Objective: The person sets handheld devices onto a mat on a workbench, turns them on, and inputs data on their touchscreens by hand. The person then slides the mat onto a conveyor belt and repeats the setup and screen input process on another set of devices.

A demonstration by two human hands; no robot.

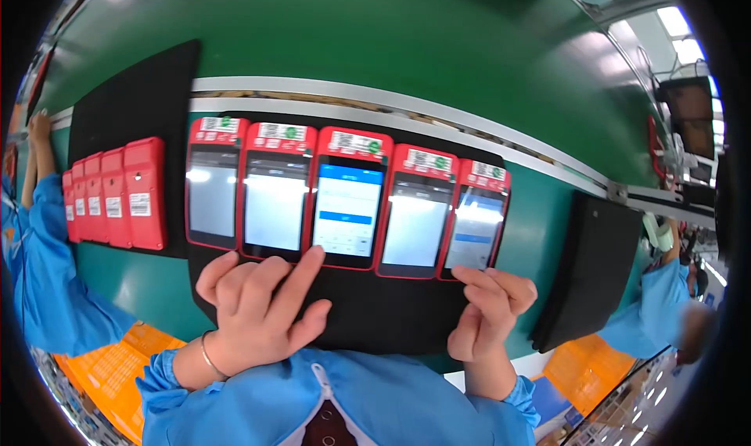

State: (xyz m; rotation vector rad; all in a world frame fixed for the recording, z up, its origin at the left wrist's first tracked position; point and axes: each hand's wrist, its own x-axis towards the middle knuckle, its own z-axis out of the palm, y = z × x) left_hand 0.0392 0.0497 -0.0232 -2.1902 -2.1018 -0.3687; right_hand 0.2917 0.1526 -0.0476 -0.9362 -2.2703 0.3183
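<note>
Several red handheld terminals with touchscreens lie in a row on a black mat [360, 321], with QR code labels at their tops. The middle terminal [348, 199] shows a blue and white page with a keypad. My left hand [262, 301] has its fingers apart, its index fingertip at that terminal's lower left edge. Loosely curled, my right hand [493, 309] is at the bottom edge of the rightmost terminal [473, 219], with nothing visible in it. Between them lies another terminal [417, 215] with a pale screen. The two left ones [213, 188] also have pale screens.
More red terminals [141, 199] lie face down, overlapping, on a black mat [129, 106] at left. A black pad [591, 270] lies at right. Behind the row runs a metal rail [313, 106]. Orange crates [117, 364] sit below. Blue-sleeved people [59, 266] are at both sides.
</note>
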